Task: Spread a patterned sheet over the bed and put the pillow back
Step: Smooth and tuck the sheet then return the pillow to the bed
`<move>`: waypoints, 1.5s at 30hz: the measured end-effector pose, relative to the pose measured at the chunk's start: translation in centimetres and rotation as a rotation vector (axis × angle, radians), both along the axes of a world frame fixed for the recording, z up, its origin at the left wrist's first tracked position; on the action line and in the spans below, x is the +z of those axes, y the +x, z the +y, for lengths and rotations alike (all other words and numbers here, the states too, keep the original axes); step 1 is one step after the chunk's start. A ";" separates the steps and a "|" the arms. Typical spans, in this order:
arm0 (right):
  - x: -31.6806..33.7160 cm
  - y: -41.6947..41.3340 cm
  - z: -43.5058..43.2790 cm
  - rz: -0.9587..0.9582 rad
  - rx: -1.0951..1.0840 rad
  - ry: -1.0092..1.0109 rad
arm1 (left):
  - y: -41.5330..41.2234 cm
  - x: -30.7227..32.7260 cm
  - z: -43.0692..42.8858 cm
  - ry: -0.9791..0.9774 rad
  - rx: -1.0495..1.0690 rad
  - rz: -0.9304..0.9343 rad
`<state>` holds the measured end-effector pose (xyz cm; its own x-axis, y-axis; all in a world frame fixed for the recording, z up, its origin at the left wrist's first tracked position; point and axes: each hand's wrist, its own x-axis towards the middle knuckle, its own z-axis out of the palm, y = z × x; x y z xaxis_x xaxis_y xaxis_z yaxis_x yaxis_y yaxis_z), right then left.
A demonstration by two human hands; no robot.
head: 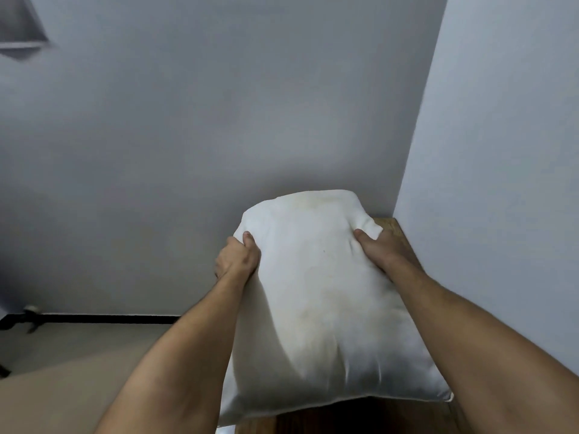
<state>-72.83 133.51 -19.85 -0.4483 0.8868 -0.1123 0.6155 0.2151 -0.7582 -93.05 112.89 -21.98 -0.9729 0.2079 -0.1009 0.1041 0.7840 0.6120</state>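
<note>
- Forearms (175, 355) nearest, coming up from the bottom edge, both reaching forward to the pillow (319, 292).
- Far left, top: dark shape (18, 23) on back wall (219, 120), too blurred to name.
- Low left: beige floor (62, 349), black baseboard (103, 318) along the wall foot, small blurred object (31, 314) against it.
- Left hand (236, 260): grips the pillow's left edge near the far corner, thumb on top, fingers wrapped behind and out of sight.
- Pillow itself: white, plain, centre frame, long axis running away from camera toward the wall corner. Fabric dents at both thumbs, so the grip looks firm. Hands at opposite edges likely keep the soft bulk from sagging or folding.
- Right hand (383, 250): grips the right edge near the far corner, thumb pressed into the top face, fingers hidden behind.
- Wood surface (393, 227): shows past the right hand in the wall corner and again under the pillow's near edge. Cannot tell if the pillow rests on it or is lifted clear, nor whether it is a table or bed frame.
- Right wall (501, 151): pale, meets the back wall just behind the pillow.
- Bed and sheet not in view, so the sheet step can't be judged. Pillow in hands reads as a carry step, direction unknown.
</note>
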 end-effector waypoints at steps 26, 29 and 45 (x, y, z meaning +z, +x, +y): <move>9.7 -18.8 -37.9 0.082 0.767 0.071 | 3.6 14.1 -47.3 0.010 0.764 0.172; 10.1 -19.5 -44.4 0.093 0.865 0.070 | 6.0 14.4 -53.3 -0.003 0.865 0.179; 10.5 -17.4 -71.9 0.097 1.294 0.024 | 19.7 13.6 -75.8 -0.071 1.351 0.193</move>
<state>-90.21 61.62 -9.31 -0.9811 -0.1923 -0.0220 -0.1047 0.6228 -0.7754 -73.33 37.05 -8.42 -0.4121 -0.9069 0.0881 -0.6825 0.3713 0.6295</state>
